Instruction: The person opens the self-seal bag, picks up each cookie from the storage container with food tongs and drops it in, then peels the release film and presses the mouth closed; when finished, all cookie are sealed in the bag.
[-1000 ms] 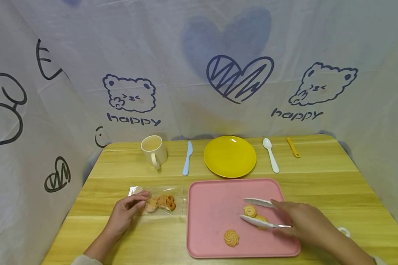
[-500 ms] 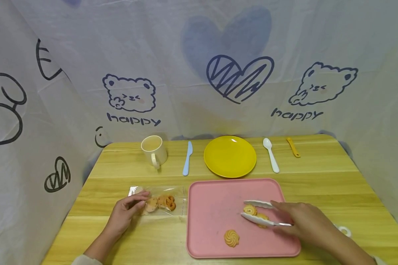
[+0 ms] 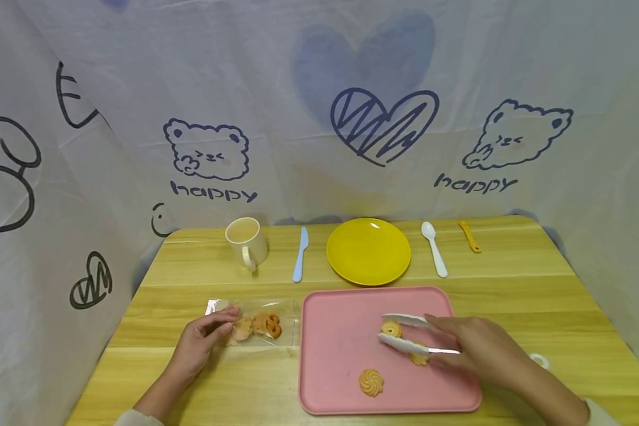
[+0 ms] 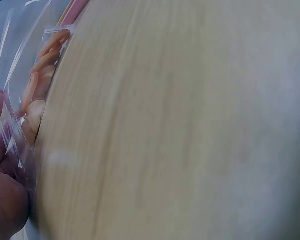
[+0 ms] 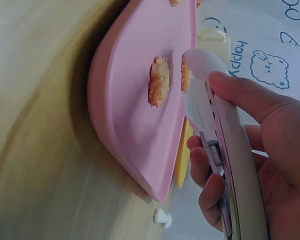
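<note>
My right hand (image 3: 481,349) grips a pair of tongs (image 5: 235,165) with pale tips. Between those tips is a round ring-shaped cookie (image 3: 391,329), over the pink tray (image 3: 341,331). A second cookie (image 3: 419,357) lies on the tray just under the tongs, partly covered by them. Nearer the front edge is a swirl cookie (image 3: 371,383). On the left, my left hand (image 3: 205,337) holds the end of a clear plastic bag (image 3: 286,307), thumb and fingers at its film. Several cookies (image 4: 40,80) lie inside the bag, some with a pretzel shape.
Behind the tray stand a cream mug (image 3: 247,242), a light blue knife (image 3: 300,254), a yellow plate (image 3: 369,251), a white spoon (image 3: 435,248) and a small yellow handle (image 3: 470,236). A white ring-like piece (image 3: 539,361) lies right of the tray. A printed cloth (image 3: 298,118) hangs behind the table.
The tongs have narrowed round the ring-shaped cookie, and my right hand has moved it a little left and away from the second cookie. The left hand and bag stay put.
</note>
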Available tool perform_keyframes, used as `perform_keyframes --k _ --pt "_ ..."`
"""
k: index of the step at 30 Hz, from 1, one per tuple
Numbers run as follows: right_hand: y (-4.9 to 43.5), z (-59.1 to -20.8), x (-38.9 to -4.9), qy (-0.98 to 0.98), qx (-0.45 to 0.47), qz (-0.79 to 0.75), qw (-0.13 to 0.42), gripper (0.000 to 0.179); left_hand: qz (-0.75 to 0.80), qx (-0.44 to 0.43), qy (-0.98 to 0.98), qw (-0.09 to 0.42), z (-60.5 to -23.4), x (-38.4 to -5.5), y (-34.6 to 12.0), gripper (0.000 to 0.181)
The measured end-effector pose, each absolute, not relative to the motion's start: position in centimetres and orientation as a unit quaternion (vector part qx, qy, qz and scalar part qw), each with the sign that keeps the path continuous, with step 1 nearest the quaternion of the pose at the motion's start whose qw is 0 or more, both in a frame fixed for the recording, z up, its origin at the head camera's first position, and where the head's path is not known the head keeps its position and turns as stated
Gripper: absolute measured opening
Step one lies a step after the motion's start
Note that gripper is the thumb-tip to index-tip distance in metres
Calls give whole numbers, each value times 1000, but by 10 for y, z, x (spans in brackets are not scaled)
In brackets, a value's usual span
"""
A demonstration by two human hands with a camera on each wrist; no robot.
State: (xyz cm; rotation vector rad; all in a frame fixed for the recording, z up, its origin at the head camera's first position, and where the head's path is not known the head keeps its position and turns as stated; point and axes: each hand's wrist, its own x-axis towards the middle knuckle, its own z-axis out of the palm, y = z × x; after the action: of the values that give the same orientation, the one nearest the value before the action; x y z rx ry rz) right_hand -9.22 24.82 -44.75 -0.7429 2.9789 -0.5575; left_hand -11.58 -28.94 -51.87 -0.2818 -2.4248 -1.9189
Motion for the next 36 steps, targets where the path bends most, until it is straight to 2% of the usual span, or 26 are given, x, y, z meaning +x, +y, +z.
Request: perform_keyframes --k 7,12,17,36 --pt "235 -448 -104 949 -243 -201 26 65 -621 -96 -778 22 -519 -116 -290 20" --pt "223 -449 -113 942 -259 -214 18 64 -621 -98 -777 23 -519 -116 -290 19" --pt "208 -451 -122 936 -268 -224 38 65 -622 -99 -776 24 -519 -117 -290 19" --pt "134 -455 -147 919 -330 -207 55 65 -625 -101 -774 22 -520 -115 -290 20"
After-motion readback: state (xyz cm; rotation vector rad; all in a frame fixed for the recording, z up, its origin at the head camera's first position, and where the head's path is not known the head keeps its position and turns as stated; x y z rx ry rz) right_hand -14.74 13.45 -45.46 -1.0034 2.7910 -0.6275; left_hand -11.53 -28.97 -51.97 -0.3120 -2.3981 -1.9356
